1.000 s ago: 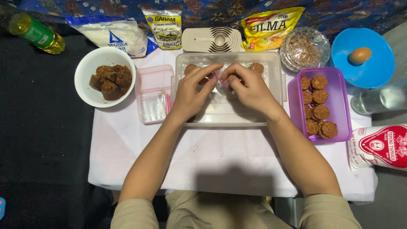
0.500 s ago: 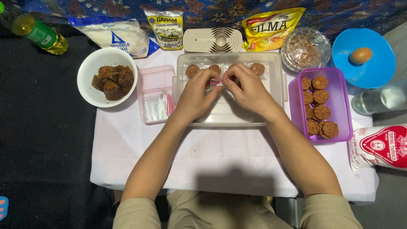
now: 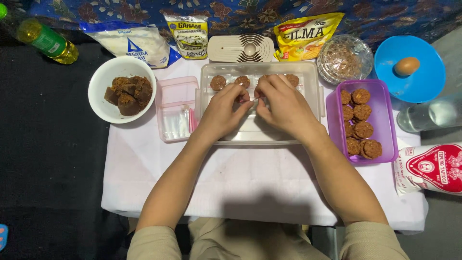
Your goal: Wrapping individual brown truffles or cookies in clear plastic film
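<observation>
My left hand [image 3: 222,111] and my right hand [image 3: 284,107] meet over a clear plastic container [image 3: 310,108], fingertips pinched together on a small clear plastic bag [image 3: 250,103] between them. What the bag holds is hidden by my fingers. A row of brown cookies [image 3: 218,82] lies along the container's far side, just beyond my fingertips. A small pink box [image 3: 174,110] with clear plastic bags inside stands left of my left hand.
A purple tub [image 3: 385,120] of brown cookies is at the right. A white bowl [image 3: 102,82] of brown chunks is at the left. Behind stand food packets, a glass lidded dish [image 3: 344,58], a blue plate [image 3: 423,82] with an egg [image 3: 406,66], and bottles.
Both hands have dropped slightly toward me and pinched closer together on the small bag. More of the cookie row behind them now shows.
</observation>
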